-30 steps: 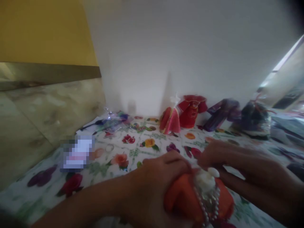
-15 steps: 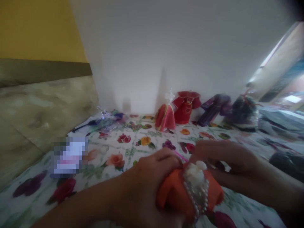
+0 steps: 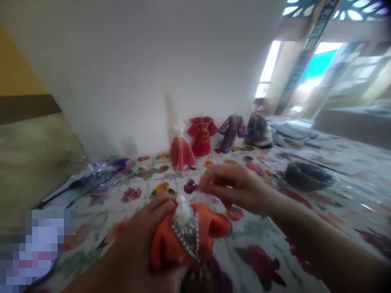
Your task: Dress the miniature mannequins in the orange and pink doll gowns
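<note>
Orange dress point(image 3: 205, 238) sat clasped in the left hand point(image 3: 143, 230), its bodice clearer now that the right hand point(image 3: 240, 187) had drawn away, fingertips pressed together, any contents untellable.

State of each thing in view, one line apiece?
Orange cloth outfit with silvery bead trim, held in left hand
Right hand, fingers bent inward; grasp unclear
Pink cloth skirt on white form, upright
Red wide-sleeved cloth dress, upright
Purple long-sleeved cloth robe, upright
Dark bundle beside it, upright; closure too blurred
White floral tablecloth, spread out
Black rounded object, lying on the tablecloth
</note>
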Demonstrator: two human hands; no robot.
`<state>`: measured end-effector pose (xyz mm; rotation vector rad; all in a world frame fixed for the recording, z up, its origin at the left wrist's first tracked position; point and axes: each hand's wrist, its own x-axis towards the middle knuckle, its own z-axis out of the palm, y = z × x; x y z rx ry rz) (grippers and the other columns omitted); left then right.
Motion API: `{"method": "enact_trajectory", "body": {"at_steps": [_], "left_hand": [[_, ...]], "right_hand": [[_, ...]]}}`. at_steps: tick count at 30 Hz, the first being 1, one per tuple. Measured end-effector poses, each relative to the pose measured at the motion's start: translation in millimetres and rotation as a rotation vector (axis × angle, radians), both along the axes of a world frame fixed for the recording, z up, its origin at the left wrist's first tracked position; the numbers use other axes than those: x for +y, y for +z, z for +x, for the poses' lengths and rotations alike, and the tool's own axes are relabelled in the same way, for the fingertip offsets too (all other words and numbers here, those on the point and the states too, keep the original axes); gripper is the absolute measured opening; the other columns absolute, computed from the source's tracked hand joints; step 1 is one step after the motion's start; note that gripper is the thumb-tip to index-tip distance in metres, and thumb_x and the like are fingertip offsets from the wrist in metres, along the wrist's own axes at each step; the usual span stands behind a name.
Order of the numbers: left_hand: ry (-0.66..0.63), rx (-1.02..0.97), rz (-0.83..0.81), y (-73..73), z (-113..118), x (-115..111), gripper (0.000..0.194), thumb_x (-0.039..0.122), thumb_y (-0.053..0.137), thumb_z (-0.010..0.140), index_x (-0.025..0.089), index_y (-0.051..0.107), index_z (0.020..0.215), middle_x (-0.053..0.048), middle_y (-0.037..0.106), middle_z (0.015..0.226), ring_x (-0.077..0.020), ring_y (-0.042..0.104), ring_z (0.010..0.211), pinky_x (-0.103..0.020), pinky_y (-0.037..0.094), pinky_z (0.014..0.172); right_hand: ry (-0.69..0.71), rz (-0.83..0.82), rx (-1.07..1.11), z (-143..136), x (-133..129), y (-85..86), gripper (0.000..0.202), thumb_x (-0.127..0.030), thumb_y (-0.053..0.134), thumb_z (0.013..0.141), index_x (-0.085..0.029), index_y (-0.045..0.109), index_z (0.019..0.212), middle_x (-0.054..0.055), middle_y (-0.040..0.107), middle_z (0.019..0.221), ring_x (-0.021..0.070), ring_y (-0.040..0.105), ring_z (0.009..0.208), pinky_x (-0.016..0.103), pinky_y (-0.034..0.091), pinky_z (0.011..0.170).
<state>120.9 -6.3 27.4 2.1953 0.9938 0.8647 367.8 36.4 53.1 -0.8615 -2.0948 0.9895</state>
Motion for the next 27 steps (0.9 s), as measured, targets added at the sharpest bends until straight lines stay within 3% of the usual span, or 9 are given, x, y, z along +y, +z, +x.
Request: {"method": "enact_trajectory", "body": {"at_steps": [3,6,9,13,17,23,25,27], "left_hand": [[-0.097,0.016,0.003,8.7,1,2,0.036,0.014,0.069,0.067,0.025,0.059,0.099,-0.003,0.063,0.110,-0.0205,0.064,0.097,-0.029,0.056,0.082],[-0.189,-0.008,-0.031,10.8,0,9,0.036,0.022,0.076,0.063,0.022,0.059,0.094,-0.005,0.062,0.112,-0.0213,0.064,0.095,-0.030,0.056,0.081],[-0.236,0.003,-0.071,6.8,-3,14,0.031,0.030,0.079,0.064,0.021,0.059,0.086,-0.005,0.063,0.109,-0.0201,0.064,0.091,-0.030,0.056,0.081],[-0.181,0.034,-0.132,3.7,-4,15,0.017,0.030,0.068,0.078,0.024,0.061,0.093,-0.002,0.065,0.108,-0.0189,0.063,0.097,-0.028,0.054,0.086],[-0.147,0.029,-0.161,-1.5,-5,19,0.016,0.029,0.066,0.081,0.026,0.062,0.096,0.000,0.066,0.109,-0.0183,0.064,0.099,-0.025,0.053,0.087],[-0.117,0.063,-0.168,1.7,-10,24,0.010,0.022,0.064,0.085,0.029,0.064,0.092,0.005,0.069,0.101,-0.0119,0.066,0.084,-0.018,0.052,0.076],[-0.027,0.097,-0.157,6.8,-9,20,0.011,0.020,0.061,0.085,0.030,0.066,0.089,0.005,0.070,0.096,-0.0140,0.067,0.085,-0.022,0.052,0.078],[0.081,0.148,-0.141,8.6,-8,15,0.016,0.017,0.057,0.087,0.030,0.067,0.086,0.005,0.071,0.091,-0.0159,0.068,0.086,-0.026,0.051,0.080]], "right_hand": [[-0.018,0.034,-0.002,-1,-7,-3.0,0.008,-0.020,0.054,0.095,-0.018,0.060,0.099,-0.002,0.064,0.077,0.0079,0.063,0.063,0.018,0.048,0.056],[-0.038,0.231,-0.104,-4,-14,-2.4,0.012,-0.017,0.063,0.088,-0.021,0.062,0.099,0.000,0.065,0.088,0.0099,0.062,0.074,0.021,0.049,0.065],[-0.063,0.374,-0.150,-10,-20,-2.0,0.009,-0.015,0.065,0.084,-0.021,0.063,0.090,0.000,0.062,0.085,0.0098,0.057,0.071,0.021,0.046,0.063],[-0.084,0.401,-0.146,-17,-25,-2.6,0.011,-0.012,0.056,0.087,-0.020,0.060,0.080,0.000,0.060,0.081,0.0088,0.055,0.066,0.020,0.044,0.056],[-0.053,0.383,-0.130,-15,-21,-5.5,0.015,-0.013,0.052,0.091,-0.021,0.061,0.082,0.000,0.062,0.082,0.0085,0.057,0.068,0.018,0.046,0.059],[-0.046,0.311,-0.106,-6,-12,-20.2,0.016,-0.014,0.053,0.094,-0.025,0.065,0.094,-0.001,0.065,0.084,0.0090,0.061,0.070,0.019,0.049,0.062],[-0.107,0.285,-0.103,-4,-8,-25.1,0.018,-0.018,0.059,0.091,-0.028,0.064,0.105,0.000,0.067,0.090,0.0118,0.064,0.075,0.022,0.052,0.067],[-0.180,0.269,-0.086,-2,-4,-28.7,0.040,-0.025,0.070,0.084,-0.030,0.059,0.122,0.002,0.068,0.102,0.0158,0.065,0.086,0.027,0.055,0.074]]}}
